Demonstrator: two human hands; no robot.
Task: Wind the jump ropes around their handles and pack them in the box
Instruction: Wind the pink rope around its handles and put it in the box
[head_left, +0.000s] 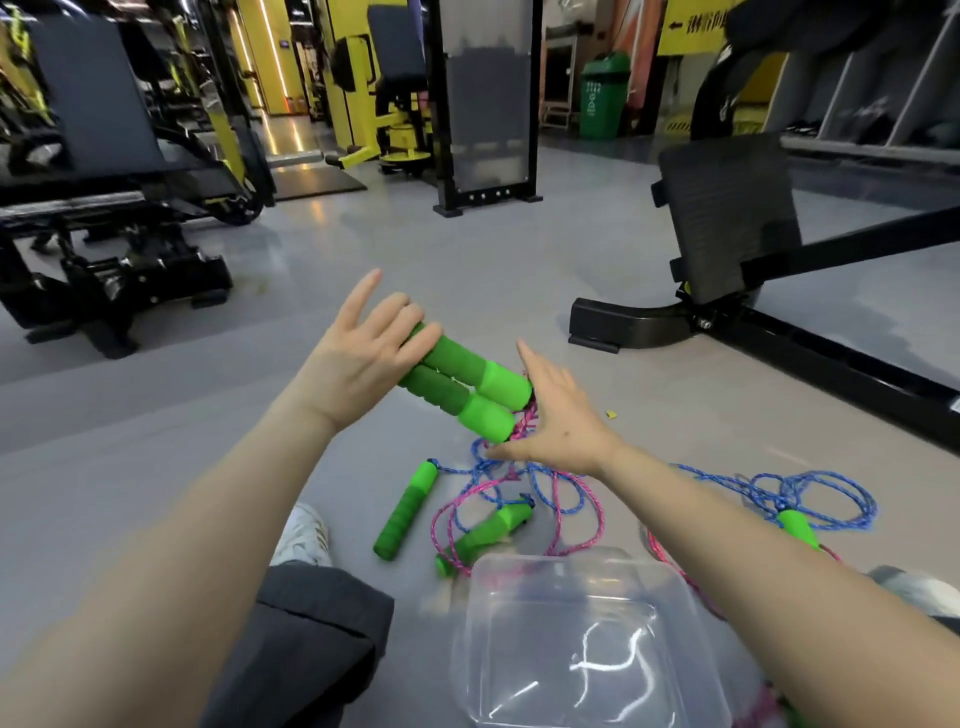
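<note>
The left hand (363, 358) is holding two green handles (462, 389) side by side in the air. They are soft foam tubes. The held ends are dark and bumpy, and the other ends are bright and smooth. Most of its fingers are bending over the dark ends, and one finger is sticking straight up.

The right hand (558, 415) is spreading out flat with straight fingers. Its palm is facing the bright ends of the handles, right where the cords come out. I cannot tell if it is touching them.

A twisty pink rope (524, 428) and a twisty blue rope (784, 491) are lying in a tangle on the smooth gray floor (467, 249), under and behind the right hand. One loose green handle (405, 512) is lying below the held pair. Another handle (488, 532) is lying beside it, caught in the pink loops. A third handle (800, 527) is peeking out past the right arm.

A clear plastic box (566, 560) with round corners is sitting near the person, just under the right arm. Black and yellow gym machines (130, 182) are standing farther back.
</note>
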